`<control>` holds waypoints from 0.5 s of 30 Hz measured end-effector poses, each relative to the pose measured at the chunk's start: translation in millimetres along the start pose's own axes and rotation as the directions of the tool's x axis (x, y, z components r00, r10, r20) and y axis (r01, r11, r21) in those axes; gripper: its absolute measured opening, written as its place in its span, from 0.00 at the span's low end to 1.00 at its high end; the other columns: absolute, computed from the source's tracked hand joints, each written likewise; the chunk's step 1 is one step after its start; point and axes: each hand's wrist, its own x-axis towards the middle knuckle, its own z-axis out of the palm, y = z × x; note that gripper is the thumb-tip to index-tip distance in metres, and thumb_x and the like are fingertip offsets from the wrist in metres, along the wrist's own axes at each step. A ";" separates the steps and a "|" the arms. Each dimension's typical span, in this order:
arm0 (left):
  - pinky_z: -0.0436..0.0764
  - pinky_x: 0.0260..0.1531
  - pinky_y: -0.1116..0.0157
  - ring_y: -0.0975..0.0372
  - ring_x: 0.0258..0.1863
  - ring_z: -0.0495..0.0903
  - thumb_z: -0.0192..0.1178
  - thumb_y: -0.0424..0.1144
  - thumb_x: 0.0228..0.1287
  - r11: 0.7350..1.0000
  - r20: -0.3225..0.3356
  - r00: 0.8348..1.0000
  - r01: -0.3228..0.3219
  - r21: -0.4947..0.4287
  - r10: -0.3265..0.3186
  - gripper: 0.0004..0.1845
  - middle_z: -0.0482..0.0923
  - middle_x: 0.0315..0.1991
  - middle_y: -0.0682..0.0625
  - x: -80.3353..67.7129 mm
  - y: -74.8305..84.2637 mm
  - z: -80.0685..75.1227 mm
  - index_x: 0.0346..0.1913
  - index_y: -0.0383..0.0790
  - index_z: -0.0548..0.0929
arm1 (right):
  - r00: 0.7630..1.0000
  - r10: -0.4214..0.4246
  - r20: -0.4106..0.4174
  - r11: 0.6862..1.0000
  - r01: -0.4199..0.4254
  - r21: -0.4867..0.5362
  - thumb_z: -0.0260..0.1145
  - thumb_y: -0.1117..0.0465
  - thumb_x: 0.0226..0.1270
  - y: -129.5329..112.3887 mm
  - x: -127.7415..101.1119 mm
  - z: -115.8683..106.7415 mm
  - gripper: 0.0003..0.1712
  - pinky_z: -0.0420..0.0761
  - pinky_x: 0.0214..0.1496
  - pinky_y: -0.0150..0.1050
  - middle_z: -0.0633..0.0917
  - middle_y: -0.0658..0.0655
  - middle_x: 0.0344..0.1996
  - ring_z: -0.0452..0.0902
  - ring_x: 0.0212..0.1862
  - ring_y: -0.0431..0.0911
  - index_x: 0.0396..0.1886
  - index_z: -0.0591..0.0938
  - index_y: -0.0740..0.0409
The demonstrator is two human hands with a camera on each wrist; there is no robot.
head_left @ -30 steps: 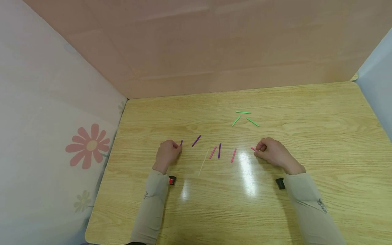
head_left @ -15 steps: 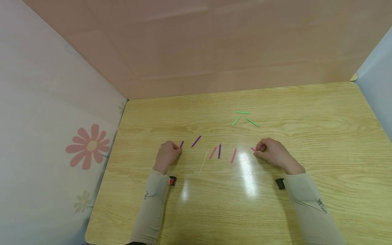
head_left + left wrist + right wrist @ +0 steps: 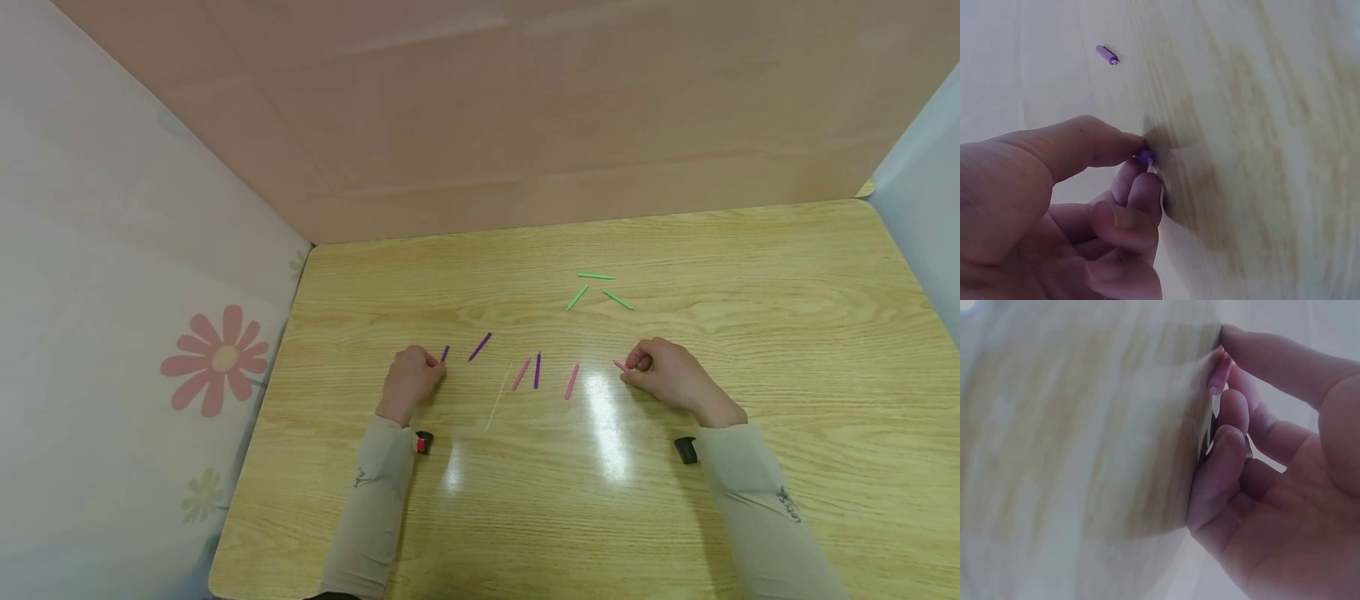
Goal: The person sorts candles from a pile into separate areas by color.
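My left hand (image 3: 411, 382) pinches a purple crayon (image 3: 445, 353) between thumb and fingers, low at the tabletop. In the left wrist view only a short end of that crayon (image 3: 1145, 155) shows. A second purple crayon (image 3: 480, 347) lies just right of it. My right hand (image 3: 670, 377) pinches a pink crayon (image 3: 620, 365), whose far part the fingers hide. In the right wrist view its end (image 3: 1220, 376) shows beneath the thumb. Between the hands lie a pink crayon (image 3: 521, 374), a purple crayon (image 3: 537, 370) and another pink crayon (image 3: 572, 382).
Three green crayons form a loose triangle at the back: one across the top (image 3: 596, 276), one at left (image 3: 577, 297), one at right (image 3: 618, 300). A thin pale stick (image 3: 498, 398) lies left of centre. A pinkish-brown panel (image 3: 525, 125) stands behind the wooden table (image 3: 540, 517).
The purple crayon in my left hand has turned slightly, its free end leaning a little more to the right. The right hand and the crayons on the table look unmoved.
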 end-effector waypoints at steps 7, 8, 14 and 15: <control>0.80 0.31 0.61 0.57 0.29 0.80 0.58 0.40 0.60 0.999 0.003 0.999 -0.036 -0.002 0.036 0.12 0.86 0.38 0.42 1.3 -2.0 1.9 0.36 0.35 0.87 | 1.000 0.005 -0.002 1.000 -0.005 -0.007 0.68 0.61 0.61 -0.4 0.0 -0.1 0.07 0.71 0.37 0.38 0.81 0.56 0.30 0.72 0.32 0.44 0.33 0.81 0.61; 0.79 0.30 0.62 0.58 0.28 0.79 0.58 0.40 0.60 0.999 0.001 0.999 -0.038 -0.003 0.038 0.11 0.86 0.38 0.43 1.2 -1.9 2.0 0.35 0.36 0.87 | 1.000 0.006 -0.003 1.000 -0.006 -0.009 0.68 0.61 0.61 -0.4 0.0 0.0 0.07 0.71 0.37 0.38 0.81 0.56 0.30 0.72 0.33 0.44 0.33 0.81 0.61; 0.75 0.25 0.65 0.59 0.25 0.77 0.59 0.40 0.57 0.999 -0.007 0.999 -0.041 -0.015 0.041 0.11 0.86 0.35 0.44 -0.1 -1.8 2.5 0.33 0.37 0.88 | 1.000 0.007 -0.006 1.000 -0.007 -0.003 0.68 0.61 0.60 -0.3 -0.5 0.6 0.07 0.70 0.37 0.38 0.80 0.56 0.30 0.72 0.33 0.45 0.33 0.81 0.61; 0.75 0.25 0.65 0.59 0.25 0.77 0.59 0.40 0.57 0.999 -0.007 0.999 -0.041 -0.018 0.041 0.11 0.86 0.35 0.44 -0.3 -1.9 2.7 0.33 0.37 0.88 | 1.000 0.007 -0.005 1.000 -0.007 0.000 0.68 0.61 0.60 -0.2 -0.5 0.7 0.07 0.70 0.37 0.38 0.80 0.56 0.30 0.72 0.33 0.45 0.33 0.81 0.61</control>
